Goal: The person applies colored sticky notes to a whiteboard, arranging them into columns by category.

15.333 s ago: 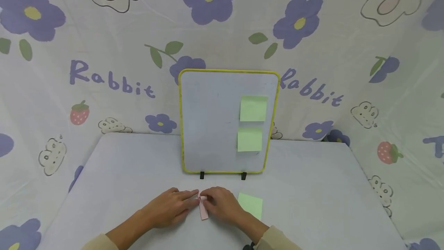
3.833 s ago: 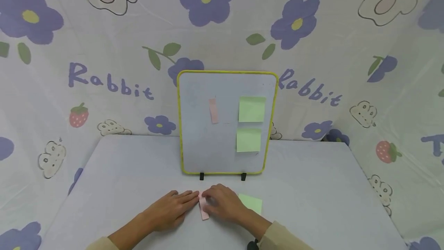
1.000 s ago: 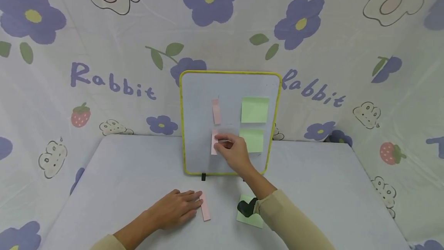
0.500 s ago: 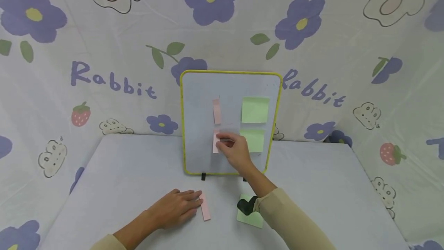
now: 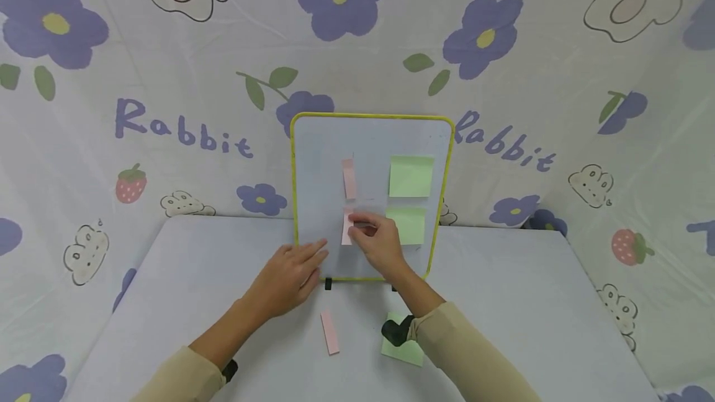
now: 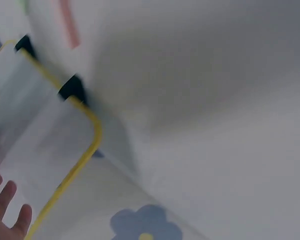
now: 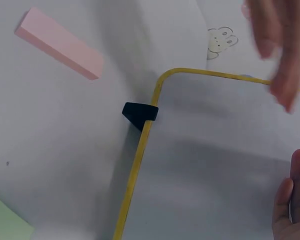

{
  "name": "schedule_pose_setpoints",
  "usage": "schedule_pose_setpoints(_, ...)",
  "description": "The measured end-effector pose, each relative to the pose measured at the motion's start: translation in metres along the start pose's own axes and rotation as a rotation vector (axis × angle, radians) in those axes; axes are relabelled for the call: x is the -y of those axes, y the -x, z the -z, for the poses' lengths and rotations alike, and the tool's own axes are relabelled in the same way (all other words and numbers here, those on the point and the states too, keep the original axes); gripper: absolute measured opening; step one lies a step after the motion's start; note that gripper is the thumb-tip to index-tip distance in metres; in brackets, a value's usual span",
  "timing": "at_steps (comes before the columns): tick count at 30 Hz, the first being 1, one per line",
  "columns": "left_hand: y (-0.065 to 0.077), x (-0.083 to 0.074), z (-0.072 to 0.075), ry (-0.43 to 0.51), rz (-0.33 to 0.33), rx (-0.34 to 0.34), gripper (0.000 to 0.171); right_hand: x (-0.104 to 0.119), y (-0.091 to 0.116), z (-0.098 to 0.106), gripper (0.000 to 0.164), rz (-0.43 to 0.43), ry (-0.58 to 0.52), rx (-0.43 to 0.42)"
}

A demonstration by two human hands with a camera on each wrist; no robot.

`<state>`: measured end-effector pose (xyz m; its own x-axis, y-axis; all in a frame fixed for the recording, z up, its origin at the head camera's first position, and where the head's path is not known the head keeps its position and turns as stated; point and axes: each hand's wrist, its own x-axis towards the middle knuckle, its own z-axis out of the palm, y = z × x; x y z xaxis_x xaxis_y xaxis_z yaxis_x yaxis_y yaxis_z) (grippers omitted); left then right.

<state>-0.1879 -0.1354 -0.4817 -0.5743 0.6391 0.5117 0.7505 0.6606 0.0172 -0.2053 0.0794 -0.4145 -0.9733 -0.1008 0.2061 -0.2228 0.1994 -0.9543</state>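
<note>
My right hand [image 5: 382, 247] pinches a narrow pink sticky note [image 5: 346, 234] between thumb and fingertips, held upright at the whiteboard [image 5: 318, 154]. Part of the note is hidden behind the fingers. Another pink strip [image 5: 349, 178] is stuck on the board just above. My left hand [image 5: 290, 278] is raised in front of the board's lower left corner, fingers extended and holding nothing. The right wrist view shows the left fingers [image 7: 285, 55] blurred, to the upper right. Below, on the table, lies a slim pink sticky-note pad [image 5: 329, 335].
Two green sticky notes, an upper one [image 5: 411, 176] and a lower one [image 5: 412, 226], hang on the board's right side. A green pad [image 5: 403, 353] lies on the table partly under the right wrist's black camera [image 5: 396, 331]. Black feet [image 5: 328, 284] support the yellow-framed board.
Two pink strips have come onto the board since the first frame. In the last half second my left hand has left the pink pad and risen to the board; the right has stayed put.
</note>
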Motion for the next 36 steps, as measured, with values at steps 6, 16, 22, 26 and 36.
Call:
schedule_pose_setpoints(6, -0.032, 0.008, 0.010, -0.123, -0.032, -0.042, 0.049, 0.000, 0.001, -0.001, 0.027, -0.003, -0.006, -0.004)
schedule_pose_setpoints(16, -0.048, 0.014, 0.004, -0.219, -0.082, 0.024, 0.053, 0.000, 0.001, -0.002, 0.026, 0.014, 0.013, 0.019)
schedule_pose_setpoints(22, -0.054, 0.015, 0.004, -0.244, -0.091, 0.031, 0.052, 0.003, 0.001, -0.002, 0.025, 0.011, 0.017, 0.015)
schedule_pose_setpoints(26, -0.057, 0.015, 0.004, -0.267, -0.094, 0.042, 0.050, 0.005, 0.001, -0.002, 0.025, 0.014, 0.022, 0.013)
schedule_pose_setpoints(36, -0.060, 0.015, 0.002, -0.282, -0.047, 0.112, 0.052, -0.026, -0.008, -0.005, 0.027, 0.073, 0.061, 0.018)
